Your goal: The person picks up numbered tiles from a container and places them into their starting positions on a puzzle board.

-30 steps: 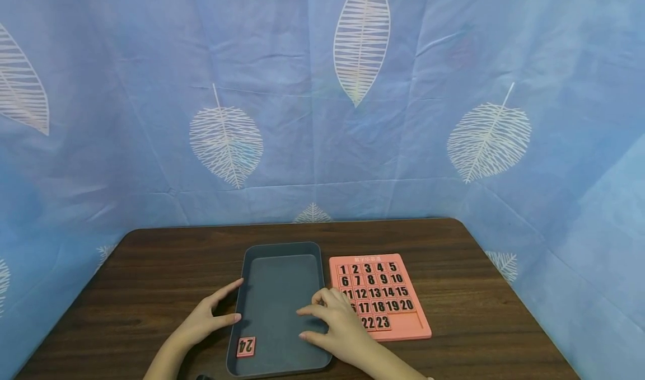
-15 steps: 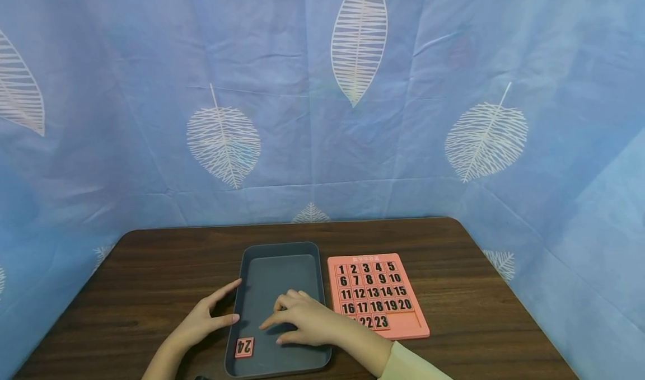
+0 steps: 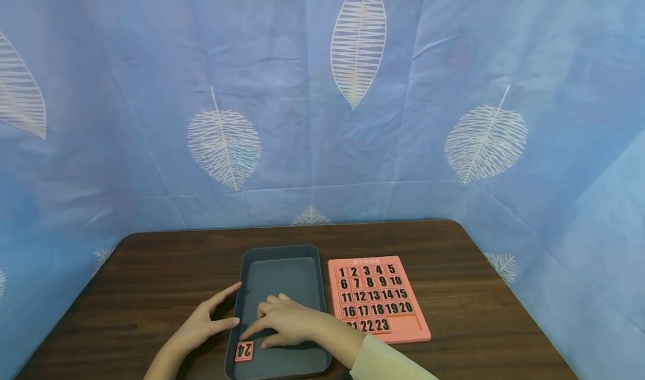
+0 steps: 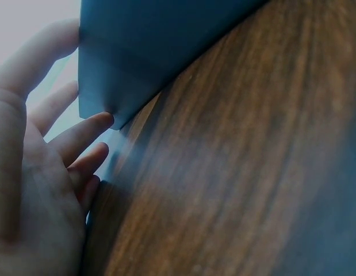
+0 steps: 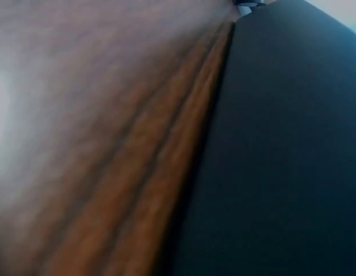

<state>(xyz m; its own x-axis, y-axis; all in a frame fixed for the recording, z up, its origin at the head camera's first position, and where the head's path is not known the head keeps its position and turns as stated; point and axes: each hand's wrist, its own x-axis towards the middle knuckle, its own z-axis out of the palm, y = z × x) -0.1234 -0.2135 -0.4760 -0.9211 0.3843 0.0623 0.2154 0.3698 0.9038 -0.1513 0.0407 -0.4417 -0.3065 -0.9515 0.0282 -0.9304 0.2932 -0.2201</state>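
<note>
A pink number tile marked 24 [image 3: 244, 351] lies upside down in the near left corner of the dark grey tray [image 3: 282, 253]. My right hand [image 3: 287, 321] reaches over the tray, its index fingertip at the tile's far edge and its thumb just to the tile's right. My left hand [image 3: 199, 321] is at the tray's left side, thumb and index finger spread with their tips at the rim. In the left wrist view, the fingertips of my left hand [image 4: 45, 167] meet the tray's outer wall [image 4: 143, 52]. The right wrist view shows the tray's wall [image 5: 281, 144] but no hand.
To the tray's right lies a pink number puzzle board [image 3: 410, 329] with tiles 1 to 23 in rows and an open slot at its lower right. My right forearm overlaps its lower left corner. The brown wooden table [image 3: 478, 313] ends at a blue leaf-patterned curtain [image 3: 312, 145].
My right hand has moved left from beside the puzzle board, across the tray to tile 24. My left hand has kept its place at the tray's side.
</note>
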